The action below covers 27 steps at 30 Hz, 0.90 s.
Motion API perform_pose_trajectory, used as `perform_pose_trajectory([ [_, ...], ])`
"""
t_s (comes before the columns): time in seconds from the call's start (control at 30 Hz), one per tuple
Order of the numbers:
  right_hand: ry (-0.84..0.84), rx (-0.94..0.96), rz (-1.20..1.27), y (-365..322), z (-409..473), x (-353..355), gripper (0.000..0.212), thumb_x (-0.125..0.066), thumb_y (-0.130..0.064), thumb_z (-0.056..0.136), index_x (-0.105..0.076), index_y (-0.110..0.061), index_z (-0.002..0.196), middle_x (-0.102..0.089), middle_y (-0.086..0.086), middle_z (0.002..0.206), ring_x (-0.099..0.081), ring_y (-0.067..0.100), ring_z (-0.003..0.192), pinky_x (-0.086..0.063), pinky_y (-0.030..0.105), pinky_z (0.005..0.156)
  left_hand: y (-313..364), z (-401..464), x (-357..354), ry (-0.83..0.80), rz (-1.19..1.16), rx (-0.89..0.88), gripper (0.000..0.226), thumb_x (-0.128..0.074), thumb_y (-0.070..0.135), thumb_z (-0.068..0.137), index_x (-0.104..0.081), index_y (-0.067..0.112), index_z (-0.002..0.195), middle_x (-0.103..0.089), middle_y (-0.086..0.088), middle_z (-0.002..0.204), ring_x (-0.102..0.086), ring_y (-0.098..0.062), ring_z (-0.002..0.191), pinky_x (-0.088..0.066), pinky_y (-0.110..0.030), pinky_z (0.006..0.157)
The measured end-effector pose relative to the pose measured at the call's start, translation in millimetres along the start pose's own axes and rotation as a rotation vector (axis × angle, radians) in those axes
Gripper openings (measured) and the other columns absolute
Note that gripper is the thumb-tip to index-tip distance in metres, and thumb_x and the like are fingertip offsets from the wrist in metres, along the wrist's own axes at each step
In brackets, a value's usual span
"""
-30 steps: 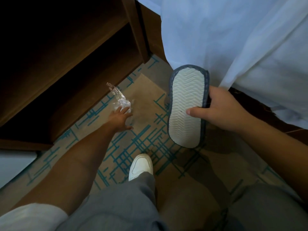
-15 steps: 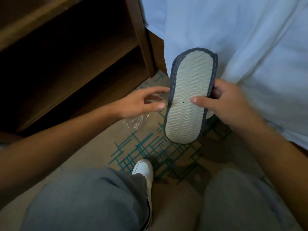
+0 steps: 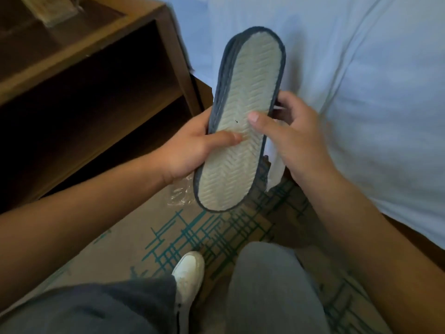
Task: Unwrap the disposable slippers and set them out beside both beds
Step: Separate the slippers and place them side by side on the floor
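Observation:
A stacked pair of disposable slippers point(image 3: 245, 112), pale ribbed sole facing me with a dark grey rim, is held upright in front of me. My left hand point(image 3: 192, 145) grips its left edge, thumb lying across the sole. My right hand point(image 3: 296, 138) holds the right edge, thumb on the sole and fingers behind. The clear plastic wrapper point(image 3: 180, 192) lies crumpled on the carpet just below my left hand, partly hidden by the slippers.
A dark wooden nightstand point(image 3: 96, 75) with open shelves stands at the left. The bed's white sheet point(image 3: 361, 92) hangs at the right. Patterned beige and teal carpet point(image 3: 187, 235) lies between them, with my white shoe point(image 3: 187, 273) and knees at the bottom.
My left hand let the wrapper drop to the carpet, then came across and took hold of the slippers' left edge. The slippers rose closer to me.

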State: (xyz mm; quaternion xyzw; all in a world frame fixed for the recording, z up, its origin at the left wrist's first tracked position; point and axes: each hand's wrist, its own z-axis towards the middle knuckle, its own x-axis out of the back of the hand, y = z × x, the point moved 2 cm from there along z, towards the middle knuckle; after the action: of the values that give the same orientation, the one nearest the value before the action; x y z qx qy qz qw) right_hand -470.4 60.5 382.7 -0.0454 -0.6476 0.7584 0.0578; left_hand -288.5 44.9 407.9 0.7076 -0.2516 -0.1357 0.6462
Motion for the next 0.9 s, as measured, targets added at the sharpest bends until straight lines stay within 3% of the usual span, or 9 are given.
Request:
perform_pose_trajectory([
  [0.17,0.207,-0.008,-0.115,6.9,-5.5,2.7,0.047,-0.083,-0.033,0.076,-0.058,-0.021,0.114,-0.065,-0.010,0.102,-0.063,-0.004,0.082,-0.054,0.020,0.076,-0.5,10.0,-8.1,0.054,0.154,-0.057,0.046,-0.060,-0.005,0.092,-0.053,0.018,0.130,-0.067,-0.010,0.122,-0.068,-0.018,0.108,-0.055,-0.037,0.093],
  [0.27,0.161,-0.017,-0.189,19.1,-12.2,-1.0,0.045,-0.079,-0.036,0.081,-0.059,-0.024,0.119,-0.066,-0.013,0.110,-0.065,-0.003,0.095,-0.053,0.013,0.076,-22.8,7.3,-12.7,0.043,0.132,-0.126,0.058,-0.058,-0.006,0.091,-0.045,0.022,0.140,-0.063,-0.011,0.129,-0.063,-0.024,0.117,-0.053,-0.045,0.099],
  [0.37,0.129,-0.005,-0.212,41.3,-20.7,-11.3,0.043,-0.075,-0.037,0.085,-0.059,-0.027,0.124,-0.066,-0.016,0.113,-0.062,-0.006,0.102,-0.049,0.005,0.075,-55.0,8.0,-8.2,0.015,0.079,-0.152,0.061,-0.059,0.007,0.090,-0.040,0.021,0.145,-0.061,-0.005,0.133,-0.060,-0.022,0.122,-0.049,-0.050,0.104],
  [0.47,0.104,-0.018,-0.222,64.3,-30.9,-20.5,0.044,-0.074,-0.036,0.086,-0.056,-0.029,0.126,-0.066,-0.018,0.111,-0.062,-0.008,0.100,-0.048,0.005,0.077,-78.8,12.0,-9.2,-0.007,0.082,-0.129,0.062,-0.061,0.011,0.089,-0.039,0.022,0.146,-0.063,0.002,0.132,-0.060,-0.014,0.123,-0.049,-0.043,0.106],
  [0.53,0.078,-0.042,-0.233,78.4,-41.4,-21.0,0.042,-0.072,-0.037,0.086,-0.055,-0.033,0.124,-0.066,-0.020,0.107,-0.062,-0.009,0.097,-0.047,0.006,0.078,-93.1,15.5,-17.3,-0.068,0.074,-0.075,0.054,-0.064,0.014,0.094,-0.043,0.022,0.143,-0.067,0.011,0.124,-0.063,-0.006,0.118,-0.051,-0.027,0.100],
  [0.6,0.080,-0.044,-0.283,85.1,-53.3,-12.1,0.039,-0.067,-0.044,0.087,-0.055,-0.038,0.123,-0.067,-0.022,0.107,-0.062,-0.010,0.098,-0.046,0.006,0.079,-99.5,22.2,-30.0,-0.128,0.027,-0.022,0.041,-0.058,0.031,0.097,-0.050,0.025,0.137,-0.070,0.018,0.114,-0.065,0.001,0.110,-0.052,-0.018,0.093],
  [0.7,0.090,-0.092,-0.329,91.7,-70.9,16.9,0.034,-0.063,-0.044,0.092,-0.052,-0.049,0.124,-0.065,-0.025,0.115,-0.061,-0.009,0.107,-0.048,0.010,0.088,-105.3,37.0,-58.5,-0.215,-0.063,0.039,0.052,-0.040,0.061,0.090,-0.057,0.031,0.129,-0.071,0.012,0.118,-0.066,-0.005,0.113,-0.053,-0.027,0.098],
  [0.8,0.068,-0.184,-0.310,99.1,-92.3,48.7,0.046,-0.058,-0.045,0.095,-0.048,-0.038,0.139,-0.064,-0.013,0.125,-0.062,0.002,0.114,-0.053,0.027,0.094,-107.8,43.9,-94.9,-0.271,-0.016,0.006,0.050,-0.038,0.059,0.095,-0.059,0.029,0.130,-0.068,0.008,0.126,-0.063,-0.007,0.120,-0.049,-0.034,0.104],
  [0.9,0.039,-0.252,-0.319,105.8,-116.9,71.4,0.046,-0.051,-0.051,0.095,-0.044,-0.044,0.140,-0.060,-0.026,0.125,-0.058,-0.008,0.115,-0.050,0.016,0.091,-119.6,49.8,-122.6,-0.387,0.090,-0.020,0.050,-0.046,0.050,0.101,-0.048,0.025,0.144,-0.064,0.005,0.134,-0.060,-0.008,0.124,-0.047,-0.035,0.107],
])
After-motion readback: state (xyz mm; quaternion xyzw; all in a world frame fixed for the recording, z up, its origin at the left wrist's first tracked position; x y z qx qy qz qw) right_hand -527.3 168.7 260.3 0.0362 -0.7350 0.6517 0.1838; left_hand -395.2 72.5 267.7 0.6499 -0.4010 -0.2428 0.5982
